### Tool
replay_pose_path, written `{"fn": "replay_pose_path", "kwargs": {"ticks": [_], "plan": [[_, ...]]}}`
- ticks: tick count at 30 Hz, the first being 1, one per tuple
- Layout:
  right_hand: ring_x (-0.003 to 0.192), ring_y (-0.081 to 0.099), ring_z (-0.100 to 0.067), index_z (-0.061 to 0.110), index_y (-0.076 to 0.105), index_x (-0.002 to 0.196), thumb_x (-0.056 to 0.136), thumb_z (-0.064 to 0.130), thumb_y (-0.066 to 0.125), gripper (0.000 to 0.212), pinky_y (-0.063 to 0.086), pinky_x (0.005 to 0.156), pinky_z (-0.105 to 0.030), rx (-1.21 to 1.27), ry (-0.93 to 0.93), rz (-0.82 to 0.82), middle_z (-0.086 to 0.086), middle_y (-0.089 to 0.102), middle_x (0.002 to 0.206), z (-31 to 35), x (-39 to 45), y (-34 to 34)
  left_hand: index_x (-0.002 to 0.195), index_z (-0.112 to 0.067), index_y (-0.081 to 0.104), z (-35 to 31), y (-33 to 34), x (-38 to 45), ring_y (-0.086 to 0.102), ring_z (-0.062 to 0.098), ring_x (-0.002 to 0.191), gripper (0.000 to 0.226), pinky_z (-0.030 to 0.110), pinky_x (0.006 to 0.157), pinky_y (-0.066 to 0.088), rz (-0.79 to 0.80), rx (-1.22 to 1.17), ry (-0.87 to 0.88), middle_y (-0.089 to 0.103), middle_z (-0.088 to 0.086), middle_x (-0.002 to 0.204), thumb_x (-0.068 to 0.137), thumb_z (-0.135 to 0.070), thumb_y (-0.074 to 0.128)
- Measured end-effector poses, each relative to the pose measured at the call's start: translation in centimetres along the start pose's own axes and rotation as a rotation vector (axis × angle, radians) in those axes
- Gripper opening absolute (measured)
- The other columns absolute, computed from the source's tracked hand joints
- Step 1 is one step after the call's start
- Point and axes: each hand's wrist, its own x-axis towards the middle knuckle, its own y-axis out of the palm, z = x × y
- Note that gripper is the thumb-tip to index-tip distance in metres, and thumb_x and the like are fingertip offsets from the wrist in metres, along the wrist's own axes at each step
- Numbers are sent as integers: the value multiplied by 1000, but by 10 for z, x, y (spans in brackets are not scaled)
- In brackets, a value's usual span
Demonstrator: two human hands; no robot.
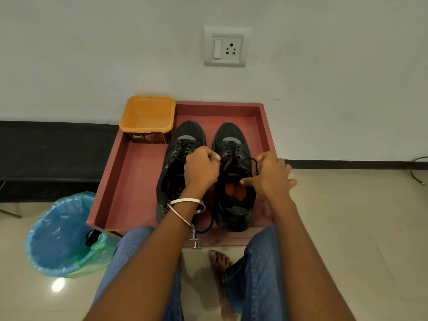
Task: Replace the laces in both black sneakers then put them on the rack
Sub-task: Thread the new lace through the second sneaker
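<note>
Two black sneakers stand side by side, toes to the wall, in a dull red tray [129, 181]. The left sneaker [183, 140] is laced. Over the right sneaker [234, 205] my left hand [201, 167] pinches one end of its black lace [251, 162] near the top eyelets. My right hand [271, 177] pinches the other end, which arcs in a loop between the two hands. A further stretch of black lace [209, 222] curves down beside my left wrist, between the two heels.
An orange tub [148, 117] sits open at the tray's back left corner. A bin with a blue liner [58, 235] stands on the floor to the left, a dark lace hanging at its rim. My knees and a bare foot are below the tray. A wall socket is above.
</note>
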Motion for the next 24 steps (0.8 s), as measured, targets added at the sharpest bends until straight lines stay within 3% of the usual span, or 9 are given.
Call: {"fn": "replay_pose_path", "kwargs": {"ticks": [4,6,9,11,13,16,18,21,24], "plan": [[121,42,-33,16,45,122,58,56,84,85,36,99,-50,-19,148,108,-12,48,124,-15,0,-10,83,-12,59,-22,-20,-5,64,15,57,18,30,53,55,-98,-325,-85,68,9,83,95,-6,48],[97,55,-29,11,51,102,56,60,83,75,47,86,-43,12,154,164,-9,56,100,-18,2,-11,89,-12,58,-34,-39,-3,65,14,63,14,27,56,55,-225,-491,-49,68,6,82,97,-6,47],[64,55,-24,9,49,75,63,58,81,60,51,66,-38,77,155,223,-9,59,75,-16,2,-10,91,-12,54,-48,-74,1,69,19,75,17,29,68,56,-327,-828,56,68,6,81,101,-14,41],[58,59,-25,7,52,77,68,55,79,56,55,63,-37,122,185,266,-11,64,72,-15,1,-9,97,-8,52,-49,-87,3,70,26,77,19,36,73,58,-307,-1095,21,69,10,79,103,-15,35],[63,67,-26,5,53,84,73,52,77,54,60,65,-38,149,191,307,-14,67,75,-14,1,-7,103,-3,52,-45,-86,4,68,23,64,23,35,64,57,-226,-1225,-95,67,9,74,103,-20,35],[68,68,-31,3,54,94,77,48,76,53,60,62,-42,131,149,327,-16,66,81,-14,2,-3,95,-12,53,-36,-62,2,47,10,42,12,24,46,41,-144,-853,-178,61,3,70,99,-20,45],[70,68,-34,2,52,97,79,45,74,51,60,62,-42,76,115,336,-18,65,87,-11,2,1,95,-20,58,-27,-44,0,52,9,54,4,28,56,44,-92,-307,11,63,0,75,92,-20,56],[78,67,-35,5,53,99,81,43,72,47,59,71,-44,20,80,329,-19,65,96,-9,4,4,110,-26,61,-20,-24,-6,59,20,88,23,38,81,49,141,363,257,60,2,97,87,-30,64],[82,67,-36,3,55,102,80,44,73,50,58,74,-45,23,81,318,-19,65,98,-11,5,6,104,-22,66,-22,-18,-9,57,31,96,19,43,83,49,204,516,237,50,7,110,88,-32,64]]}}
